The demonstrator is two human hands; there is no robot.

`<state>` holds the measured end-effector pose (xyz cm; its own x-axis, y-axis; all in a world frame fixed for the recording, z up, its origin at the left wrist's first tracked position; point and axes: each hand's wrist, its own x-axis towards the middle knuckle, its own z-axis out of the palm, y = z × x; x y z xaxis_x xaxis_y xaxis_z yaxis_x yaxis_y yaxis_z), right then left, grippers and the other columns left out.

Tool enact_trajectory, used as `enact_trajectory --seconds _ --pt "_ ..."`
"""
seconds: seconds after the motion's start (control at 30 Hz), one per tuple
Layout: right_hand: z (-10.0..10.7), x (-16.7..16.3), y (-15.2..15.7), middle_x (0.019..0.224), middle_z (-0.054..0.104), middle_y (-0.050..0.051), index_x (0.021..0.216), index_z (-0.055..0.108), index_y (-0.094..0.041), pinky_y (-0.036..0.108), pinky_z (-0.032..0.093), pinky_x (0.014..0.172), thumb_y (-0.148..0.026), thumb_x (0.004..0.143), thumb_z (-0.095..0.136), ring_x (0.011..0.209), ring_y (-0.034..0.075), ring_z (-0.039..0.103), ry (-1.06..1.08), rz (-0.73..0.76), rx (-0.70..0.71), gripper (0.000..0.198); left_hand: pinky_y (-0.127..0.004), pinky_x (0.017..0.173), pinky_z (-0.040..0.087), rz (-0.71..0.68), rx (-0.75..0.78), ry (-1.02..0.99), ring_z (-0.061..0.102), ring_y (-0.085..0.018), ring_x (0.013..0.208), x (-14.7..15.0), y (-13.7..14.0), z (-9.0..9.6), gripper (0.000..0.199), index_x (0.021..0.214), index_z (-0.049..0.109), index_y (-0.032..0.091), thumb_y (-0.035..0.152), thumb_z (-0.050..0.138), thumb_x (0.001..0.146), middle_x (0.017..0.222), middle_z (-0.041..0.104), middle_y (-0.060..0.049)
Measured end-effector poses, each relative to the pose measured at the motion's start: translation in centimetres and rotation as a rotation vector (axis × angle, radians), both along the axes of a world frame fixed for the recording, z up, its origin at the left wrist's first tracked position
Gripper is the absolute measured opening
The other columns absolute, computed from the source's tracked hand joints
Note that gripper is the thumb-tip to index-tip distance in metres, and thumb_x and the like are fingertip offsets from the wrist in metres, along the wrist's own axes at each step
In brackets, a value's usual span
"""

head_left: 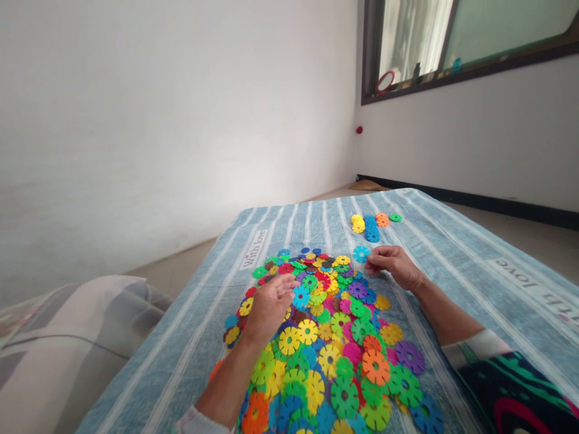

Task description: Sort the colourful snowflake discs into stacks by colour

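Note:
A light blue notched plastic disc (pixel 360 254) is pinched in my right hand (pixel 394 265), held by its edge beside the pile's far right side. My left hand (pixel 273 296) is over the left part of a large heap of notched discs (pixel 340 323), its fingers loosely stretched and apart. Just off its thumb is another light blue disc (pixel 301 296). The heap mixes green, yellow, orange, red, purple, pink and blue discs, many overlapping. Beyond my right hand lie small overlapping groups: yellow discs (pixel 357 224), blue discs (pixel 371 229), orange discs (pixel 382 220) and one green disc (pixel 395 217).
A blue and white striped cloth (pixel 190 343) covers the table. A chair or seat with a checked cover (pixel 85 325) stands at the left. White walls (pixel 181 108) rise behind, with a window (pixel 474 42) at the upper right and a red-rimmed mirror (pixel 386 81) on its sill.

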<state>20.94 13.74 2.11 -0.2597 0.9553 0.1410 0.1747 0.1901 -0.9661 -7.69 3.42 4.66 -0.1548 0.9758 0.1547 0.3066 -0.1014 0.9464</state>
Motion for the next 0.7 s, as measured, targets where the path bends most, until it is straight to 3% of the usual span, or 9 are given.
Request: enact_trajectory --seconds 0.1,0.3,0.43,0.7 --pt "0.9 -1.4 -1.0 0.057 0.064 0.002 0.060 0.060 -0.014 0.021 0.039 0.047 -0.040 0.070 0.065 0.046 0.010 0.054 0.173 0.294 -0.108 0.028 -0.038 0.085 0.052 0.009 -0.013 -0.054 0.066 -0.025 0.095 1.1 -0.4 0.3 0.036 0.099 0.060 0.011 0.021 0.060 0.064 0.096 0.071 -0.012" --pt "1.9 -4.3 -2.9 0.051 0.062 0.000 0.060 0.064 -0.012 0.018 0.033 0.039 -0.034 0.071 0.068 0.038 0.006 0.047 0.141 0.562 -0.200 0.025 -0.036 0.084 0.051 0.003 -0.068 -0.197 0.065 -0.025 0.097 3.5 -1.5 0.8 0.036 0.100 0.060 0.011 0.018 0.062 0.064 0.101 0.070 -0.013" --pt "1.9 -5.8 -3.8 0.053 0.063 0.000 0.063 0.065 -0.011 0.017 0.033 0.037 -0.031 0.069 0.069 0.036 0.005 0.046 0.099 0.619 -0.217 0.021 -0.034 0.083 0.051 0.000 -0.101 -0.295 0.065 -0.026 0.099 4.4 -2.0 0.9 0.037 0.101 0.059 0.011 0.017 0.064 0.065 0.106 0.068 -0.014" --pt "2.2 -6.5 -4.2 0.051 0.061 -0.002 0.061 0.063 -0.012 0.015 0.032 0.034 -0.031 0.071 0.066 0.034 0.005 0.047 0.010 0.617 -0.242 0.022 -0.033 0.086 0.049 0.022 -0.051 -0.301 0.064 -0.024 0.098 5.2 -2.3 1.3 0.034 0.100 0.060 0.011 0.016 0.063 0.066 0.103 0.070 -0.013"
